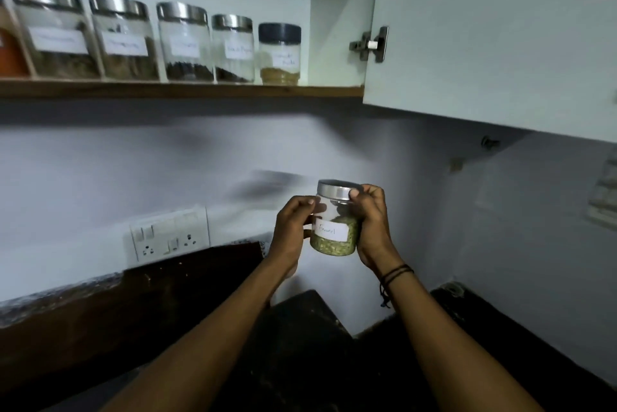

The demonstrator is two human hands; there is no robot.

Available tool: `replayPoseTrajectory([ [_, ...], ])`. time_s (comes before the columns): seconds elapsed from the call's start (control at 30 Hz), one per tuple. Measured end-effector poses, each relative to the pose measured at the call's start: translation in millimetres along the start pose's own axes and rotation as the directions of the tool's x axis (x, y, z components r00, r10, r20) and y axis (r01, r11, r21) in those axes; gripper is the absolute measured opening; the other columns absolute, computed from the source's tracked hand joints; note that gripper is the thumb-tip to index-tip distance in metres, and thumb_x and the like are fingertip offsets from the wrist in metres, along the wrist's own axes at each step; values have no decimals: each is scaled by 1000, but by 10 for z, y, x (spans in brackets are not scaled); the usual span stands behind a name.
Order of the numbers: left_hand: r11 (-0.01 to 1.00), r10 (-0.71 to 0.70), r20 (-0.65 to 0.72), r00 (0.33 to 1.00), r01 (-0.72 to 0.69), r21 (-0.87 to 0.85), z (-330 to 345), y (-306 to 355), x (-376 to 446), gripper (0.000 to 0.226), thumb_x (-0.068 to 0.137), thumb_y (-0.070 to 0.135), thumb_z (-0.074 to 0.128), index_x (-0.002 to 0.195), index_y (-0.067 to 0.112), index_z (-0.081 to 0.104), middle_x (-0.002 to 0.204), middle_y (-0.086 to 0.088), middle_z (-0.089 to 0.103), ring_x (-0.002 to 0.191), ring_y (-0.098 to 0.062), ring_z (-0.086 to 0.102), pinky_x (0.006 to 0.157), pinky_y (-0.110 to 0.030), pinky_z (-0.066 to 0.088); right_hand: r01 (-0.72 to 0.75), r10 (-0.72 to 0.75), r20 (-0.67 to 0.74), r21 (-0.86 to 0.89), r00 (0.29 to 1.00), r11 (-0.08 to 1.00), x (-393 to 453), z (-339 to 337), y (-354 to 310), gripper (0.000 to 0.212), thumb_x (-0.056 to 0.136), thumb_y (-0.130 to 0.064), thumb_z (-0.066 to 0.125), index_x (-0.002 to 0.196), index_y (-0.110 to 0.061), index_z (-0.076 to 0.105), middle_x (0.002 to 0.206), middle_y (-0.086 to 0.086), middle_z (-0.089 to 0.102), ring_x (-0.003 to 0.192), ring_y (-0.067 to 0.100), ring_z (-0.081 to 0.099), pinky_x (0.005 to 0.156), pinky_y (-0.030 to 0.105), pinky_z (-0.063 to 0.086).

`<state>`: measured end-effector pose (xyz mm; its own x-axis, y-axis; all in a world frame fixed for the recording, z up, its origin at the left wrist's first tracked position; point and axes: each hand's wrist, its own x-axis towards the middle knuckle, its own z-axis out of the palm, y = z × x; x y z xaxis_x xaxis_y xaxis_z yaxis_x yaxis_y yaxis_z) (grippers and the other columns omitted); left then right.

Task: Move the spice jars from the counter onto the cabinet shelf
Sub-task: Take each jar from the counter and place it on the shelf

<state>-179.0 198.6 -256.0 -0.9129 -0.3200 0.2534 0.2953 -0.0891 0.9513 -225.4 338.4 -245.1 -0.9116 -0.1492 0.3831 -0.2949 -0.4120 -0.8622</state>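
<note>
six jars are seen on the cabinet shelf (180,91): four with steel lids (182,13), one with a black lid (279,33), and one orange-filled jar (8,51) cut off at the left edge; a seventh jar (335,221) is held off the shelf by two hands, left hand (293,228) and right hand (372,224); one switch panel (170,234) and one open cabinet door (494,34) are counted
</note>
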Motion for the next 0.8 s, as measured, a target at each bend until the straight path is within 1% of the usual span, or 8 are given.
replayPoseTrajectory([
  [0.1, 996, 28, 20, 999, -27, -81, 29, 441, 107, 12, 94, 28, 57, 88, 26, 67, 99, 0, 78, 84, -15, 71, 63, -27, 52, 18, -20, 30, 71, 999, 997, 178, 238, -413, 18, 80, -32, 61, 89, -19, 53, 88, 5, 64, 79, 27, 61, 67, 36, 53],
  [0.17, 990, 40, 47, 998, -34, -137, 61, 689, 151, 14, 88, 35, 60, 94, 24, 67, 104, -2, 77, 90, -20, 69, 69, -30, 51, 19, -25, 45, 130, 999, 991, 254, 377, -625, 18, 80, -33, 60, 87, -17, 54, 90, 8, 63, 82, 30, 61, 71, 38, 52],
  [0.27, 974, 54, 73, 996, -36, -222, 103, 995, 198, 33, 83, 40, 63, 109, 18, 66, 117, -11, 73, 101, -28, 66, 78, -38, 50, 4, -16, 62, 183, 998, 983, 330, 540, -854, 42, 85, -36, 57, 107, 0, 55, 115, 31, 59, 101, 42, 58, 90, 53, 48],
  [0.33, 965, 66, 65, 996, -47, -257, 108, 1130, 208, 31, 88, 36, 64, 111, 16, 65, 121, -16, 70, 104, -31, 64, 81, -39, 51, -27, 12, 81, 188, 997, 982, 342, 617, -948, 62, 89, -40, 53, 128, 7, 47, 132, 36, 52, 111, 49, 55, 100, 60, 43],
  [0.47, 958, 84, 20, 996, -75, -277, 102, 1185, 212, 38, 94, 32, 60, 121, 6, 61, 124, -19, 67, 108, -35, 63, 82, -41, 51, 0, -9, 58, 141, 998, 990, 367, 683, -975, 54, 94, -42, 53, 128, 0, 50, 127, 29, 60, 115, 51, 58, 99, 62, 45],
  [0.57, 960, 104, -10, 994, -103, -261, 103, 1175, 210, 38, 95, 33, 59, 122, 6, 61, 120, -16, 70, 106, -32, 65, 75, -36, 55, 29, -30, 13, 81, 999, 996, 372, 711, -977, 35, 95, -41, 57, 113, -12, 53, 109, 13, 68, 99, 34, 67, 86, 49, 56],
  [0.63, 959, 112, -32, 993, -117, -260, 108, 1193, 224, 36, 96, 33, 60, 120, 6, 62, 118, -14, 71, 100, -28, 67, 69, -33, 56, 43, -43, 15, 26, 999, 999, 396, 726, -975, 34, 94, -45, 57, 110, -16, 54, 106, 9, 70, 96, 27, 69, 82, 45, 58],
  [0.8, 956, 228, -75, 971, -238, -173, 181, 1442, 380, 26, 92, 33, 66, 114, 18, 62, 112, -5, 72, 95, -18, 70, 71, -28, 57, 144, -133, 153, -62, 979, 988, 551, 722, -1113, 26, 90, -35, 52, 112, -28, 62, 108, 3, 72, 100, 24, 67, 83, 42, 55],
])
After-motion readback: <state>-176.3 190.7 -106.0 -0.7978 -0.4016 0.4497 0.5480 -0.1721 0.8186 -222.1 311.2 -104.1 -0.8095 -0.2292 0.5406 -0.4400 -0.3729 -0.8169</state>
